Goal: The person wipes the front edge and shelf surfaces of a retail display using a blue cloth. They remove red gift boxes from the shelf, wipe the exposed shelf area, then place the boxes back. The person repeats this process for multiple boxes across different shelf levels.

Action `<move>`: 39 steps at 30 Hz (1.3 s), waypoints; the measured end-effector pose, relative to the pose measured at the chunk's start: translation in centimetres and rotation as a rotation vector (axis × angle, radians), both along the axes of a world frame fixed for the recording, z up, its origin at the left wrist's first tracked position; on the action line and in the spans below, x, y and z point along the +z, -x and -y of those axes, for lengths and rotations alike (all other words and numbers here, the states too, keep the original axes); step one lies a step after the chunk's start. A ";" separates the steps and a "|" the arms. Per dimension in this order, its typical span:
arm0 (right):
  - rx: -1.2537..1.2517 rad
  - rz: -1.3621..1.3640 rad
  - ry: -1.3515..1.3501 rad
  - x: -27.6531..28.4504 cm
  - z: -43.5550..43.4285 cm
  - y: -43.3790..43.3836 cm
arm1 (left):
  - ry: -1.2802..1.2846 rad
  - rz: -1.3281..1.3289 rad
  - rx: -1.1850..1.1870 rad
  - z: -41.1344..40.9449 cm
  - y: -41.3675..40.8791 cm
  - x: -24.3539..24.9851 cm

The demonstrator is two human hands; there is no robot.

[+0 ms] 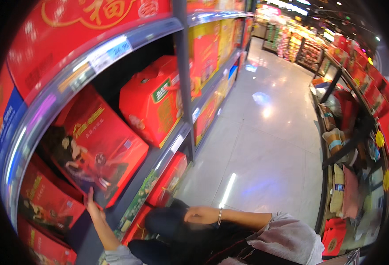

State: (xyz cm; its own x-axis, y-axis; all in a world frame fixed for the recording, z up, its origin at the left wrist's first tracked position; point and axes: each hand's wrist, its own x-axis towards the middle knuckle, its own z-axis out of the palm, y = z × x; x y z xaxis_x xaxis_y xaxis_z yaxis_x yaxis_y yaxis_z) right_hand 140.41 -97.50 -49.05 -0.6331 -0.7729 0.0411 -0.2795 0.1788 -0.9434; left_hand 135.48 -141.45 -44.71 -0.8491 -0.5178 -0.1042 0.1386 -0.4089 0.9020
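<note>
My left hand [94,206] grips the lower corner of a red gift box [115,145] printed with a dancing figure. Its thumb shows at the front, while the other fingers are hidden by the box. That box is tilted on the middle shelf [141,172]. Similar red gift boxes [48,198] stand to its left, close by my left wrist. Over my dark-clothed knee lies my right hand [201,214], with its fingers curled in and nothing visible in them. A bracelet [220,215] circles the right wrist.
A house-shaped red carton [151,102] stands further along the shelf, by a dark upright post [183,76]. The upper shelf's edge [91,63] overhangs the boxes. Tiled aisle floor [257,149] runs to my right. Beyond it is a rack with cushions [343,192].
</note>
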 end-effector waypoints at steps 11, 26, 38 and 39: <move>-0.078 0.061 0.013 -1.3 -2.3 -0.3 | 0.017 0.293 0.094 -7.5 0.9 2.0; -0.505 0.984 0.515 -1.8 -4.5 5.7 | 0.187 0.095 0.075 -16.0 -21.0 2.6; 0.028 0.447 -0.036 1.2 5.5 2.2 | 0.015 0.459 0.144 -20.9 -35.2 -6.0; 0.031 0.419 -0.073 1.0 5.6 2.5 | 0.040 0.491 0.128 -20.8 -35.3 -6.1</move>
State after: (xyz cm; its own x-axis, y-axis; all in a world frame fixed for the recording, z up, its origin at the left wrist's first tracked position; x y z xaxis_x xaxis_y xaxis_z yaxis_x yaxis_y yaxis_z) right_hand 137.88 -103.14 -48.07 -0.5602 -0.7830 -0.2705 0.1190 0.2470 -0.9617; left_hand 170.79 -120.68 -50.81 -0.6346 -0.6263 -0.4529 -0.2585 -0.3802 0.8880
